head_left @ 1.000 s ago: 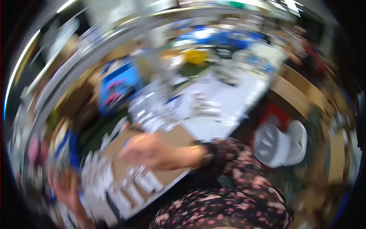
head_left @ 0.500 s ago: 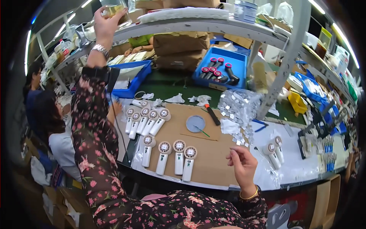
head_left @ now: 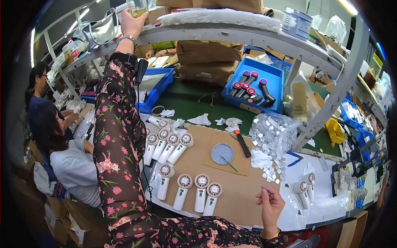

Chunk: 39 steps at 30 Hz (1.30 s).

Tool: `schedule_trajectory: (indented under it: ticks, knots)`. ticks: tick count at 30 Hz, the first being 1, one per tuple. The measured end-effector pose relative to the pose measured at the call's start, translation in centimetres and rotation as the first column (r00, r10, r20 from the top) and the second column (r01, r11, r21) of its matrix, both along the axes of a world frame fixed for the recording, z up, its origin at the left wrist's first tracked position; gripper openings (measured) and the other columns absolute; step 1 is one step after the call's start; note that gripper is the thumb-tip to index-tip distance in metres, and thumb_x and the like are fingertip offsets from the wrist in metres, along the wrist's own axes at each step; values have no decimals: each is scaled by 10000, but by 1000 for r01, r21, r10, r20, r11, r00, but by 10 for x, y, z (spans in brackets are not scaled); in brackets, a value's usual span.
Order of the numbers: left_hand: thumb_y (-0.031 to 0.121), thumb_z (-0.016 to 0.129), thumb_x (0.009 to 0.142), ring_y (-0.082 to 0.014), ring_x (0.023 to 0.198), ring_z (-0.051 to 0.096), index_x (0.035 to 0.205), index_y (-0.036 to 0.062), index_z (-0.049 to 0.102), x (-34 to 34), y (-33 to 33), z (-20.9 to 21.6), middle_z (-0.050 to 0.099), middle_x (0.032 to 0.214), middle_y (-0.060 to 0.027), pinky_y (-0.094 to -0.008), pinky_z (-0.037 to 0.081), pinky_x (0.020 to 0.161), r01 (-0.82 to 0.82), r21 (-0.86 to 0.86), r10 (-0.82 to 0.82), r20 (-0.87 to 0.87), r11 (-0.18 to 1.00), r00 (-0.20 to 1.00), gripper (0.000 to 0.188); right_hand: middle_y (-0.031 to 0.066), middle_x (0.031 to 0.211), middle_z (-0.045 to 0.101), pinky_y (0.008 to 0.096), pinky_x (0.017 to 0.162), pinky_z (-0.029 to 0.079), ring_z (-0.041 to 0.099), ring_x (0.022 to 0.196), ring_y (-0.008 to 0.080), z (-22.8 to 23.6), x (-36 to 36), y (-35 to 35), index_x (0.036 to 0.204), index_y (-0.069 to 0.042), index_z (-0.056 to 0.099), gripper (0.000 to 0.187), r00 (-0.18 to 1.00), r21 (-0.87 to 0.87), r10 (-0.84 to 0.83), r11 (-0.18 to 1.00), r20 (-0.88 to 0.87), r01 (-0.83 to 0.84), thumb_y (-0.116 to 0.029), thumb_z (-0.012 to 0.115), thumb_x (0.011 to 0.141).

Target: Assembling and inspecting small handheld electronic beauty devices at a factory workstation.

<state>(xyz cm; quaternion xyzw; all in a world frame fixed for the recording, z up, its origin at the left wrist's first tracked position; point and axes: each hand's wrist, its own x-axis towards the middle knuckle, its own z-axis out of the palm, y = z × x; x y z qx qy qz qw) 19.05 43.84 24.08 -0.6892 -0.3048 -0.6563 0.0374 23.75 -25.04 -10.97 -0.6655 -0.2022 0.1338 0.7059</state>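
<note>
My left hand (head_left: 131,25) is raised to the upper shelf, its fingers and thumb around a clear cup (head_left: 139,5) of yellowish liquid. The picture's top edge cuts off part of the cup. My right hand (head_left: 272,205) hovers over the right part of the brown cardboard sheet (head_left: 252,194), fingers loosely bent, thumb apart, holding nothing. Several white handheld fans (head_left: 201,192) with round beige heads lie on the left of the sheet. A round grey dish (head_left: 222,153) holds a thin green stick (head_left: 230,164). Behind it lies an orange-and-black tool (head_left: 242,143).
Two more fans (head_left: 304,192) lie at right near blue-handled pliers (head_left: 295,159) and a plastic bag of small white squares (head_left: 273,130). A blue bin (head_left: 273,74) holds dark pink-ended devices. The white shelf (head_left: 231,36) spans above; a post (head_left: 331,91) slants down at right. People sit at left.
My left hand and the cup have shifted rightward along the shelf. The whole view has tilted, so the bench things sit lower and further right. My right hand's fingers are slightly more curled.
</note>
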Motion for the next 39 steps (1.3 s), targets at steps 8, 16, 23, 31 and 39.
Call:
schedule_trajectory:
  ticks: [8, 16, 23, 31, 39]
  knots:
    - [644, 911, 724, -356, 1145, 735, 1456, -35, 535, 13, 46, 4, 726, 1280, -263, -398, 545, 1037, 100, -46, -103, -70, 994, 992, 1067, 103, 836, 736, 229, 601, 516, 654, 651, 110, 0, 1, 22, 1163, 50, 717, 145, 998, -47, -10, 999, -61, 8, -23, 660, 1052]
    - [393, 793, 928, -354, 1026, 728, 1291, -13, 672, 24, 40, -25, 756, 1136, -238, -445, 560, 919, 135, 11, -134, -79, 991, 988, 558, 72, 833, 708, 246, 638, 505, 632, 679, 105, -4, 0, 35, 1170, 58, 729, 195, 995, -158, 25, 987, -100, -41, -87, 629, 1086]
    - [415, 684, 1053, -258, 1210, 692, 1396, 22, 626, -78, -86, -74, 717, 1319, -176, -373, 555, 1033, 783, -67, -747, 260, 618, 612, 526, 25, 735, 623, 272, 593, 457, 576, 633, 116, -2, 27, 58, 1069, 12, 728, 323, 979, 7, 65, 998, -193, -65, -251, 558, 1147]
    - [167, 757, 1000, -190, 889, 744, 1053, 0, 802, -98, -364, -284, 795, 1008, -98, -305, 559, 851, 582, -549, -780, -238, 599, 578, 181, 13, 658, 501, 275, 525, 302, 386, 544, 111, -34, 58, 83, 854, -98, 564, 396, 791, 607, 383, 794, -478, -18, -353, 528, 1154]
    - [208, 757, 991, -219, 867, 737, 1052, -14, 778, -30, -411, -306, 762, 951, -133, -325, 555, 775, 427, -732, -846, -484, 531, 222, 231, 7, 662, 494, 282, 526, 303, 398, 556, 108, -74, 102, 46, 873, -86, 584, 360, 856, 647, 36, 671, -517, 362, -343, 576, 1124]
